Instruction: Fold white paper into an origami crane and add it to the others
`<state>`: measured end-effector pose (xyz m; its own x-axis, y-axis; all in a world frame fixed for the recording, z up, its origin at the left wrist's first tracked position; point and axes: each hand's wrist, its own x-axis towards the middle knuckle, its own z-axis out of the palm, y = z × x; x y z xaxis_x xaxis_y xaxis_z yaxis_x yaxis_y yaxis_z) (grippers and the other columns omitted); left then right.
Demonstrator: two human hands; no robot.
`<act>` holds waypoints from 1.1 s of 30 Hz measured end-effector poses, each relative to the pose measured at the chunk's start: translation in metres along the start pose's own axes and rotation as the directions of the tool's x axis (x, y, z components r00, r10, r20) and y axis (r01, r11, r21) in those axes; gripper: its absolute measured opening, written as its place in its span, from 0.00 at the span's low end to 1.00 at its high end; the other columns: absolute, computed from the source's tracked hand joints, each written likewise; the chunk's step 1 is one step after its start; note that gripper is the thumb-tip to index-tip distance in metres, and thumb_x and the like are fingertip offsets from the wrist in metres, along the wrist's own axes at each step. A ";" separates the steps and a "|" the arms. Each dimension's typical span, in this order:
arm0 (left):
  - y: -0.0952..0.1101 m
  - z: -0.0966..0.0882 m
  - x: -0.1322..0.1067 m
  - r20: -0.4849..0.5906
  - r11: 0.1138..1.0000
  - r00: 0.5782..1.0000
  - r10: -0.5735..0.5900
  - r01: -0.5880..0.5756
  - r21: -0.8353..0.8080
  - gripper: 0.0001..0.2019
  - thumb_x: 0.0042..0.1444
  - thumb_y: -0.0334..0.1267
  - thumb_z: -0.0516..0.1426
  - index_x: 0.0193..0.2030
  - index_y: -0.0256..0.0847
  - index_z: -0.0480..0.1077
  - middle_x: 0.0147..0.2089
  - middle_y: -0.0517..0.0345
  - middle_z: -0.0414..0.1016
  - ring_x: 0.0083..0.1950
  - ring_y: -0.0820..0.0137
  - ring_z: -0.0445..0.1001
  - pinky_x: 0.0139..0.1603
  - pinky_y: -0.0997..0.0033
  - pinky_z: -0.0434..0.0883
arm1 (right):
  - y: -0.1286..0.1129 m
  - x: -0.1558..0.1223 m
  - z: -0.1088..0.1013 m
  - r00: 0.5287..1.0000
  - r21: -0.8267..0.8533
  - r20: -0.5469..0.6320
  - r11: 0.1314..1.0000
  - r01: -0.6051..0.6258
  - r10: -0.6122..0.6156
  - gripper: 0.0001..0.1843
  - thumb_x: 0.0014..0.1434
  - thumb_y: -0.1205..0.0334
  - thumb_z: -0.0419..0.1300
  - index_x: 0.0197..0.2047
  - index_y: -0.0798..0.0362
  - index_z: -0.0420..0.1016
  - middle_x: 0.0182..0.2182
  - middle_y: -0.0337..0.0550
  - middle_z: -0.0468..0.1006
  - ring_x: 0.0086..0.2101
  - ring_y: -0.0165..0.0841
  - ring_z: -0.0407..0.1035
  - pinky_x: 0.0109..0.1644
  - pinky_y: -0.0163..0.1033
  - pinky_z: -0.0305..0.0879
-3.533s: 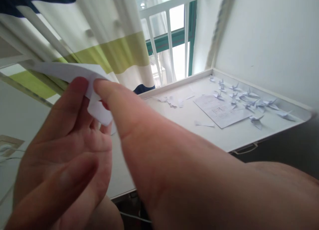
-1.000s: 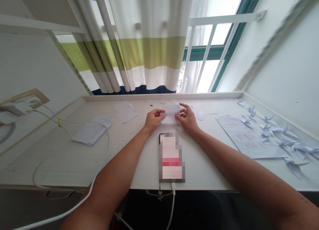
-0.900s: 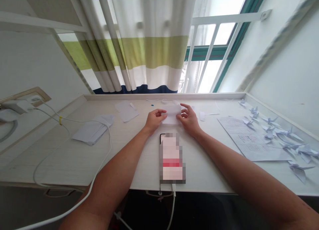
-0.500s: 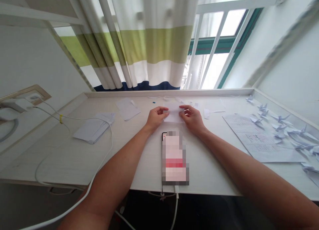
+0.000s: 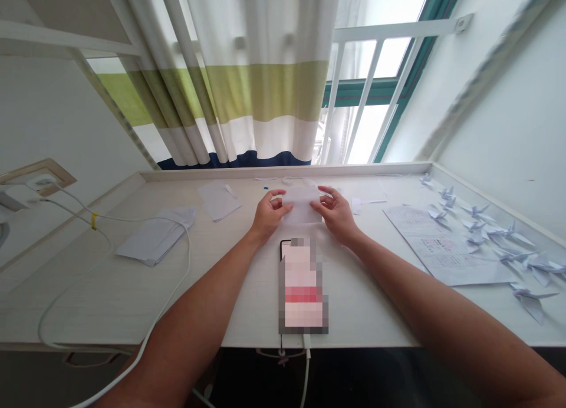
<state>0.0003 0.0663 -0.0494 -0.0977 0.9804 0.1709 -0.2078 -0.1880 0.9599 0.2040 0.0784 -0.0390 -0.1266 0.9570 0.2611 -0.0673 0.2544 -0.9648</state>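
Observation:
A small white sheet of paper is held just above the white desk, past a phone that lies near the front edge. My left hand pinches the sheet's left edge with thumb and fingers. My right hand pinches its right edge the same way. Both forearms reach in from the bottom of the view.
A stack of white papers and a loose sheet lie to the left. A white cable loops across the left side. A printed sheet and several folded paper cranes sit on the right. A striped curtain hangs behind.
3.5 s ago the hands held the paper close to the camera; since 1 s ago they hold it over the desk beyond the phone, nearly still. The view shifted slightly.

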 end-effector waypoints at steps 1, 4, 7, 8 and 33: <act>0.000 0.000 0.000 -0.014 1.000 1.000 -0.010 0.010 -0.018 0.35 0.42 0.42 0.75 0.57 0.41 0.70 0.37 0.57 0.83 0.37 0.67 0.80 0.46 0.63 0.74 | 0.000 0.000 0.000 1.000 0.021 -0.004 1.000 -0.021 0.021 0.36 0.53 0.46 0.76 0.60 0.50 0.71 0.35 0.37 0.79 0.37 0.37 0.77 0.45 0.46 0.76; 0.001 0.002 0.000 -0.036 0.998 0.999 -0.035 0.033 -0.057 0.42 0.39 0.40 0.77 0.62 0.41 0.66 0.40 0.55 0.85 0.39 0.66 0.81 0.49 0.61 0.75 | 0.001 0.001 -0.001 0.997 0.083 -0.009 0.994 -0.074 0.075 0.39 0.49 0.47 0.78 0.60 0.50 0.71 0.36 0.38 0.82 0.38 0.38 0.78 0.47 0.47 0.76; 0.002 0.002 -0.001 0.002 0.998 0.999 -0.050 0.050 -0.048 0.34 0.39 0.45 0.77 0.53 0.38 0.74 0.41 0.50 0.86 0.41 0.63 0.82 0.48 0.60 0.76 | 0.000 0.001 0.000 0.996 0.109 0.000 0.991 -0.084 0.084 0.34 0.47 0.47 0.80 0.53 0.51 0.77 0.37 0.41 0.84 0.39 0.39 0.79 0.50 0.49 0.77; 0.003 0.003 -0.001 0.015 0.998 0.999 -0.049 0.049 -0.038 0.30 0.40 0.47 0.76 0.49 0.37 0.76 0.41 0.49 0.86 0.41 0.62 0.82 0.48 0.60 0.76 | 0.000 0.001 0.001 0.996 0.120 0.007 0.989 -0.084 0.084 0.31 0.46 0.46 0.80 0.50 0.51 0.78 0.37 0.43 0.84 0.39 0.39 0.79 0.51 0.49 0.77; 0.011 0.001 -0.004 -0.025 0.995 0.996 -0.084 0.083 -0.048 0.25 0.43 0.53 0.76 0.39 0.38 0.78 0.35 0.54 0.83 0.36 0.66 0.81 0.44 0.60 0.80 | -0.017 0.002 -0.007 0.998 0.047 0.016 0.997 -0.064 0.064 0.25 0.50 0.39 0.77 0.38 0.52 0.82 0.30 0.44 0.84 0.30 0.36 0.79 0.42 0.47 0.79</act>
<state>-0.0008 0.0598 -0.0391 -0.1040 0.9911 0.0836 -0.2615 -0.1084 0.9591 0.2118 0.0774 -0.0222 -0.1461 0.9689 0.1998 -0.1053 0.1856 -0.9770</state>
